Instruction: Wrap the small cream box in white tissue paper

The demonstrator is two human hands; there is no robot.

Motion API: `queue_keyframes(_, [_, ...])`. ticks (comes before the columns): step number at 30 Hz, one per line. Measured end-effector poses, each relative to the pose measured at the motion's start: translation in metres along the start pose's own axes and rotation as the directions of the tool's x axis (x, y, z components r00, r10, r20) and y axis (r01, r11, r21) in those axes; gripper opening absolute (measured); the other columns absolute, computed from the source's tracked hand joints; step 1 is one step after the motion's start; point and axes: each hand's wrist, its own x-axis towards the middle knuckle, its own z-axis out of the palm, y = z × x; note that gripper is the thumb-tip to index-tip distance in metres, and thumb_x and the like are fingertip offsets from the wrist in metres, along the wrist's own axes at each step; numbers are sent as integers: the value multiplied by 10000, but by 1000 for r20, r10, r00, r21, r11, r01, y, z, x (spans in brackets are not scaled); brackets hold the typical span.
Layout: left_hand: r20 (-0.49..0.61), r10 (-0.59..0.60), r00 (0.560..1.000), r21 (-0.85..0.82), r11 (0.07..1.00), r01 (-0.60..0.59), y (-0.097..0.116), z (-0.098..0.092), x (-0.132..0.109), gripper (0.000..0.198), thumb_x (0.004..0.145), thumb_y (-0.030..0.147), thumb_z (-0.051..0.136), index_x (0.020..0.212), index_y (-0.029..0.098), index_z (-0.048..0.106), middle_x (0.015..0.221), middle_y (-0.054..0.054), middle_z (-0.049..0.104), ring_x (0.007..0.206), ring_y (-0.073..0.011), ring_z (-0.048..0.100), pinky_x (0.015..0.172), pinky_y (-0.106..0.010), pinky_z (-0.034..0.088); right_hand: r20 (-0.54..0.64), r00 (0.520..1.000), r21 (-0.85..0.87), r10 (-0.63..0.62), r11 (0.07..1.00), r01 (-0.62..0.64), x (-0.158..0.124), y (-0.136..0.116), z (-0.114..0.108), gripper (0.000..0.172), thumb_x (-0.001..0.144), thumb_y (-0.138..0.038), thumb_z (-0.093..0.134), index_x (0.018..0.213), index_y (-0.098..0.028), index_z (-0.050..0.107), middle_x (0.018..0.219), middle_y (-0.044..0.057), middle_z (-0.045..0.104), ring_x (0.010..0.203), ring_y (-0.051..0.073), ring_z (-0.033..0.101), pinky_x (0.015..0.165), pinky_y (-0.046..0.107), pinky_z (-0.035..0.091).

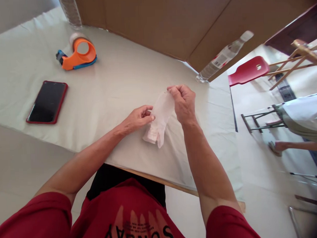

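Left hand (139,118) and right hand (183,101) fingers pinch translucent plastic bag (160,115) over table (116,89); pinkish contents blurred, possibly paper.

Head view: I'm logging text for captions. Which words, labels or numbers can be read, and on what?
"SUNDAY": on the red shirt, seen upside down.
Small print beside it: too blurred to read.
Label on the bottle: too small to read.
Pinkish print on the pouch, pinched by left hand and right hand: unreadable.
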Motion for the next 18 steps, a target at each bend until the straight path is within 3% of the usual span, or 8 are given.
queue_keyframes(4, [-121, -99, 988, -20, 995, 98, -2, 3, 5, 153, 784, 284, 612, 835, 150, 664, 801, -19, 680, 743, -131, 617, 745, -282, 512, -100, 995, 18, 28, 999, -27, -1, 3, -4, 306, 936, -470, 539, 786, -214, 614, 806, 2, 630, 792, 145, 612, 782, 312, 497])
queue_keyframes(6, [-182, -141, 973, -34, 990, 137, -1, 5, 6, 103, 770, 256, 610, 768, 158, 640, 742, 2, 652, 674, -111, 583, 679, -256, 502, -178, 983, -7, 33, 999, -35, -17, 0, -7, 291, 943, -485, 524, 858, -223, 618, 831, 6, 629, 782, 147, 611, 787, 321, 504])
queue_keyframes(8, [-208, -157, 966, -61, 987, 147, 1, 6, 7, 99, 768, 252, 610, 733, 159, 619, 710, 9, 632, 640, -102, 564, 646, -244, 493, -166, 985, -53, 40, 997, -50, -40, -4, -7, 283, 910, -510, 573, 924, -231, 614, 867, 16, 642, 766, 158, 608, 766, 335, 513])
queue_keyframes(10, [-210, -149, 966, -75, 988, 136, 3, 7, 6, 107, 765, 261, 616, 733, 159, 617, 705, 9, 624, 634, -100, 558, 634, -238, 487, -96, 995, -175, 19, 984, -36, -63, -7, -4, 354, 819, -523, 688, 1015, -237, 618, 1033, 60, 669, 849, 195, 624, 795, 375, 525])
queue_keyframes(13, [-209, -115, 971, -68, 992, 103, 5, 7, 4, 113, 747, 271, 636, 767, 161, 630, 724, 12, 628, 651, -103, 560, 636, -233, 479, -88, 994, -317, -65, 948, 34, -84, -6, 7, 557, 714, -505, 783, 1166, -235, 601, 1312, 142, 592, 1104, 288, 596, 905, 454, 513])
queue_keyframes(15, [-206, -102, 973, -55, 994, 92, 6, 6, 3, 124, 732, 278, 642, 773, 162, 629, 730, 13, 630, 653, -103, 556, 639, -234, 472, -99, 994, -324, -35, 946, 1, -86, 1, 11, 421, 748, -473, 743, 1072, -224, 643, 1233, 133, 642, 1094, 291, 604, 926, 462, 498])
queue_keyframes(17, [-208, -105, 972, -32, 994, 100, 7, 5, 2, 137, 723, 292, 633, 769, 164, 622, 720, 13, 622, 634, -102, 539, 630, -239, 461, -115, 988, -221, 100, 967, -124, -83, 11, 10, 225, 815, -431, 649, 872, -214, 663, 958, 77, 704, 904, 238, 639, 857, 415, 508])
queue_keyframes(18, [-219, -109, 970, -17, 994, 108, 7, 3, 2, 144, 721, 302, 624, 766, 165, 617, 710, 12, 616, 619, -102, 527, 620, -242, 454, -126, 974, -127, 190, 970, -205, -82, 16, 7, 215, 836, -416, 608, 789, -211, 651, 824, 45, 691, 793, 203, 629, 798, 378, 510])
